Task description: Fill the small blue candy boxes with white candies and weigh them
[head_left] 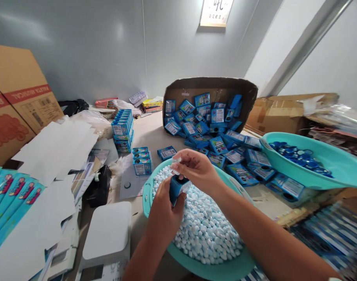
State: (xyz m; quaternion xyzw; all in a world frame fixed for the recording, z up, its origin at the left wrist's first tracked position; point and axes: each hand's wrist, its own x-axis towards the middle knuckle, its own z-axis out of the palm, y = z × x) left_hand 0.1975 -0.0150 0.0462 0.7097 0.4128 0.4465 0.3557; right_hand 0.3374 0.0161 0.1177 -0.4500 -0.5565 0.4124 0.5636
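My left hand (164, 212) is wrapped round a small blue container (176, 188), held upright over a teal basin (240, 265) heaped with white tablets (204, 230). My right hand (196, 169) hovers just above the container's open top, its fingertips pinched on a few white tablets (176, 166). Both forearms reach in from the bottom of the view.
A tipped cardboard box (210, 88) spills blue packets (219, 144) across the table behind. A second teal basin (336, 168) of blue caps sits at right. Stacked blue boxes (122, 130), white card sheets (58, 148), a white scale (106, 234) and brown cartons (17, 101) lie at left.
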